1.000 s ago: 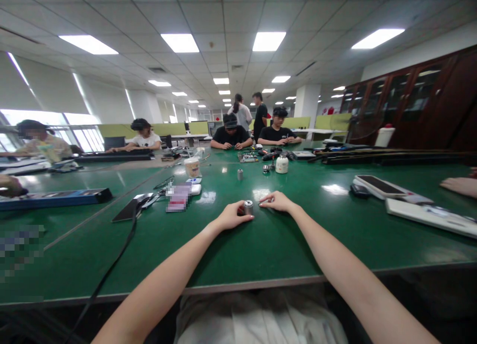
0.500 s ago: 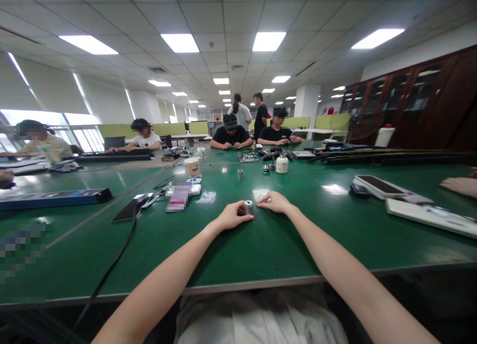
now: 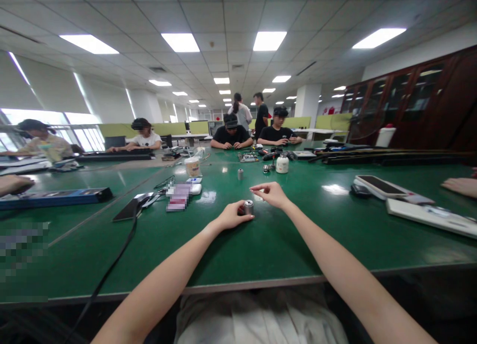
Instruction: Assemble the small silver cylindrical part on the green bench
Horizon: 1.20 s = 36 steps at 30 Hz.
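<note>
A short metal cylinder [image 3: 249,208] with a hole in its top stands upright on the green table [image 3: 283,254]. My left hand [image 3: 231,216] is closed round it, with the thumb at the near side and the fingers on the far side. Just above and to the right, my right hand [image 3: 274,194] hovers with thumb and fingertips pinched. Whatever is between those fingertips is too small to make out. Farther off, a second, similar metal cylinder [image 3: 240,174] stands upright, out of reach of both hands' fingers.
A white jar [image 3: 282,164] and small metal parts [image 3: 266,169] stand beyond my right hand. To the left lie a blurred pink packet [image 3: 179,197], a cup [image 3: 193,167] and a black strap [image 3: 119,254]. A phone-like device [image 3: 380,186] lies right. Several people sit around.
My right hand has risen and moved slightly left, from beside the cylinder to above it, fingertips still pinched. My left hand and the cylinder have stayed in place.
</note>
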Each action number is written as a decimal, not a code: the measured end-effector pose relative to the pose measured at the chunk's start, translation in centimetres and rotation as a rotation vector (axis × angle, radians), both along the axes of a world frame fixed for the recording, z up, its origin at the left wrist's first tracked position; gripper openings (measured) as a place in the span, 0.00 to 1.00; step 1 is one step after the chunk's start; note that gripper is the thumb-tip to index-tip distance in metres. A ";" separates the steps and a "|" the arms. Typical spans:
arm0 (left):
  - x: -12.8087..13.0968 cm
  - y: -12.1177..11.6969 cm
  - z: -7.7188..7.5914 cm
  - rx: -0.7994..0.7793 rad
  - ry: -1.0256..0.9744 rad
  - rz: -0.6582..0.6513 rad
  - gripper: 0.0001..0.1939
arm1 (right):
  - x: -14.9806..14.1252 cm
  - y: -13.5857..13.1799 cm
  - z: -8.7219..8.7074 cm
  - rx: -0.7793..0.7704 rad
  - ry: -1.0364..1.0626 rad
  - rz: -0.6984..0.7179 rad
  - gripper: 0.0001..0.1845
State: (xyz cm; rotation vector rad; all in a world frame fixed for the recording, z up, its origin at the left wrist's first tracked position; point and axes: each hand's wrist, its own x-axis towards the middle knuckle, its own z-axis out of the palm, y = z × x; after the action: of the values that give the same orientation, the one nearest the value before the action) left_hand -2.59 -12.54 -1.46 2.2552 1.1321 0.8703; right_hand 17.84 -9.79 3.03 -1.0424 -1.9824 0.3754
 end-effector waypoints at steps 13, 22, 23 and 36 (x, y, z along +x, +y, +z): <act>0.0 0.4 -0.2 0.017 0.020 0.002 0.31 | -1.4 -1.4 0.3 -0.020 -0.064 0.200 0.15; -0.1 0.3 -0.2 0.015 0.017 0.006 0.29 | -1.2 -1.2 0.3 -0.050 -0.059 0.231 0.15; -0.1 0.3 -0.2 0.018 0.020 0.004 0.29 | -1.3 -1.2 0.2 -0.052 -0.059 0.241 0.15; -0.1 0.3 -0.3 0.013 0.006 -0.003 0.26 | -0.3 -0.7 0.2 -0.054 -0.187 0.130 0.18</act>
State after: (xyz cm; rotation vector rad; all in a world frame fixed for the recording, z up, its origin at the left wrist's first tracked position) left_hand -2.70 -12.27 -1.78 2.2707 1.1281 0.8725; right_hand 17.57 -10.54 3.26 -1.0164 -2.2250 0.4159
